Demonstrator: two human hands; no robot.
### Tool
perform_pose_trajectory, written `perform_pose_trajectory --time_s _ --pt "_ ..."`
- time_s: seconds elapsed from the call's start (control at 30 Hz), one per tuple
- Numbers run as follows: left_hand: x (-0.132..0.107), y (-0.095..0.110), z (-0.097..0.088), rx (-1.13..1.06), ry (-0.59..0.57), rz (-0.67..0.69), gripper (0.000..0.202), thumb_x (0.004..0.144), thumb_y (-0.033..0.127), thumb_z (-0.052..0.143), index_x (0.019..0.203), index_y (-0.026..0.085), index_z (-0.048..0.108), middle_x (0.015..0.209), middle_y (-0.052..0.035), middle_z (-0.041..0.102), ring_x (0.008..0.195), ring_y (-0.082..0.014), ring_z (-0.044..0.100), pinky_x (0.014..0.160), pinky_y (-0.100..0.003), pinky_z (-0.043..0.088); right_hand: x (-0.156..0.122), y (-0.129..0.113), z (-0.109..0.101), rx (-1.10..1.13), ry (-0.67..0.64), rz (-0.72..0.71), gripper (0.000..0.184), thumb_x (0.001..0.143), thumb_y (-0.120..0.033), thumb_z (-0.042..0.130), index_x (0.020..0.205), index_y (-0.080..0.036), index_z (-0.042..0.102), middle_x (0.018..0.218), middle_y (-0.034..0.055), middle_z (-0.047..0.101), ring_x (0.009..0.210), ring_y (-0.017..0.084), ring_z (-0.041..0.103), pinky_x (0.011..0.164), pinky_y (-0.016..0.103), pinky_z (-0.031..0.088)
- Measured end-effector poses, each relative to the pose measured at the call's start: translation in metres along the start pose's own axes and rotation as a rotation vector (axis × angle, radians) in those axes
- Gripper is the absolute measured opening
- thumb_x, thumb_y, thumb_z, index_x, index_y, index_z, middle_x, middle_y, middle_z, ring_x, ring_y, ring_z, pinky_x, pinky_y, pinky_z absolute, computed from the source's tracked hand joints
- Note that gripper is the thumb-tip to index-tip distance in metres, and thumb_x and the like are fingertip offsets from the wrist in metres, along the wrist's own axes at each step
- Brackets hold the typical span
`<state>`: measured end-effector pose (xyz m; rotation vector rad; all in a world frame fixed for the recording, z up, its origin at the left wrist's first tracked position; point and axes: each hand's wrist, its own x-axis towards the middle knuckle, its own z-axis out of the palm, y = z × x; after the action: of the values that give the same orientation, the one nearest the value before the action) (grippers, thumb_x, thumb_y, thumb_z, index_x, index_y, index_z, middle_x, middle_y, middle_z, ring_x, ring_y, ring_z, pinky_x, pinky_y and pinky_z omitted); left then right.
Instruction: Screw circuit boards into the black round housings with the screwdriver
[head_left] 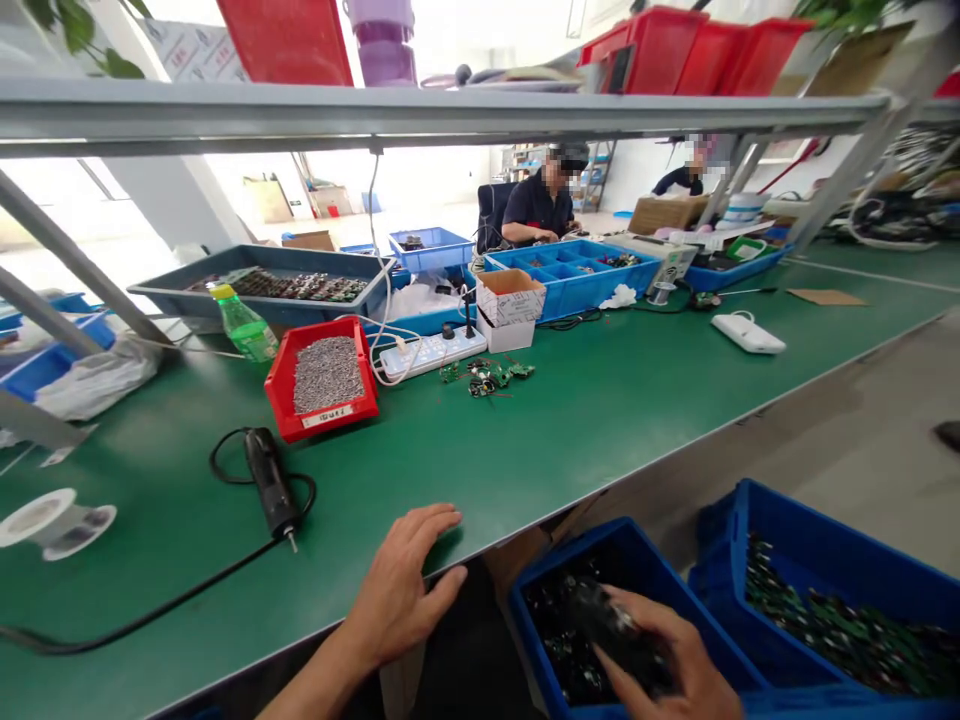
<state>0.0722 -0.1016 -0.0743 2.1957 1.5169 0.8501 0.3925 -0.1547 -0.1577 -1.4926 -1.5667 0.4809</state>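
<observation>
My left hand [405, 590] rests at the green bench's front edge, fingers stretched out and thumb apart, with nothing in it. Lower right, my right hand [675, 650] grips a black electronic part [611, 625], somewhat blurred, so its exact kind is unclear. The part is over a blue bin [637, 540] with many similar dark pieces inside. On the bench, left of my left hand, lies a black electric screwdriver [271, 485] with its bit pointing toward me. Behind it is a red parts bin [364, 375] full of small metal pieces, probably screws.
Another blue bin [832, 520] at the right holds green circuit boards. On the bench are loose circuit boards [487, 376], a power strip [431, 352], a green bottle [246, 325], a spool [56, 522] and a white device [748, 333]. A metal shelf [450, 115] crosses overhead. Co-workers sit beyond.
</observation>
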Motion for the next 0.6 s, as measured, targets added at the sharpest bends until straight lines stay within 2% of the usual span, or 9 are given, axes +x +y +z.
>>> perform_pose_trajectory --time_s 0.03,0.1,0.17,0.27,0.33,0.43,0.5,0.6 --pt "-0.001 -0.002 -0.001 -0.049 0.021 -0.013 0.043 0.083 0.022 0.064 0.125 0.025 0.057 0.13 -0.0105 0.062 0.12 -0.0264 0.058 0.103 -0.046 0.049 0.018 -0.024 0.018 0.026 -0.021 -0.147 0.034 0.072 -0.038 0.074 0.103 -0.028 0.062 0.106 0.0078 0.073 0.093 0.028 0.071 0.082 0.04 0.061" --pt "-0.003 -0.006 -0.002 -0.151 0.075 -0.066 0.042 0.084 0.022 0.062 0.125 0.025 0.057 0.127 -0.0102 0.063 0.117 -0.0254 0.061 0.101 -0.044 0.051 0.05 -0.071 0.058 0.067 -0.105 -0.349 0.026 0.079 -0.023 0.066 0.104 -0.027 0.06 0.11 0.0078 0.07 0.103 0.026 0.067 0.09 0.041 0.057" --pt "-0.003 -0.013 -0.004 -0.238 0.148 -0.147 0.039 0.085 0.023 0.061 0.124 0.023 0.058 0.124 -0.0095 0.065 0.113 -0.0239 0.063 0.098 -0.042 0.053 0.073 -0.108 0.096 0.057 -0.133 -0.419 0.026 0.081 -0.014 0.059 0.105 -0.024 0.057 0.107 0.0088 0.067 0.104 0.026 0.063 0.09 0.042 0.054" --pt "0.006 -0.026 -0.014 -0.284 0.239 -0.24 0.036 0.086 0.024 0.06 0.122 0.022 0.06 0.123 -0.0083 0.065 0.109 -0.0226 0.065 0.097 -0.04 0.053 0.088 -0.141 0.137 -0.024 -0.161 -0.398 0.025 0.08 -0.012 0.055 0.103 -0.021 0.054 0.105 0.0102 0.062 0.101 0.027 0.058 0.087 0.044 0.052" --pt "0.024 -0.036 -0.024 -0.26 0.274 -0.278 0.037 0.086 0.025 0.06 0.123 0.021 0.059 0.124 -0.0084 0.065 0.109 -0.0222 0.064 0.096 -0.039 0.052 0.09 -0.151 0.151 -0.058 -0.205 -0.383 0.027 0.076 -0.017 0.064 0.101 -0.021 0.053 0.111 0.0114 0.059 0.105 0.029 0.055 0.089 0.045 0.05" --pt "0.071 -0.055 -0.038 -0.16 0.318 -0.331 0.039 0.085 0.027 0.06 0.124 0.017 0.059 0.122 -0.0098 0.065 0.111 -0.0217 0.063 0.096 -0.034 0.051 0.088 -0.157 0.157 -0.099 -0.272 -0.372 0.038 0.068 -0.026 0.076 0.098 -0.022 0.054 0.12 0.0109 0.057 0.109 0.031 0.053 0.093 0.047 0.046" --pt "0.111 -0.069 -0.04 -0.118 0.329 -0.355 0.042 0.084 0.027 0.063 0.123 0.014 0.06 0.122 -0.0128 0.065 0.112 -0.0237 0.062 0.097 -0.034 0.049 0.087 -0.161 0.156 -0.108 -0.273 -0.347 0.037 0.067 -0.025 0.076 0.097 -0.022 0.054 0.115 0.0088 0.059 0.106 0.029 0.054 0.091 0.045 0.045" --pt "0.17 -0.092 -0.034 -0.079 0.315 -0.414 0.045 0.079 0.028 0.07 0.12 0.009 0.063 0.124 -0.0172 0.064 0.114 -0.0282 0.061 0.1 -0.037 0.046 0.086 -0.164 0.155 -0.091 -0.243 -0.297 0.033 0.069 -0.023 0.074 0.095 -0.022 0.055 0.1 0.0052 0.062 0.095 0.026 0.056 0.084 0.04 0.045"
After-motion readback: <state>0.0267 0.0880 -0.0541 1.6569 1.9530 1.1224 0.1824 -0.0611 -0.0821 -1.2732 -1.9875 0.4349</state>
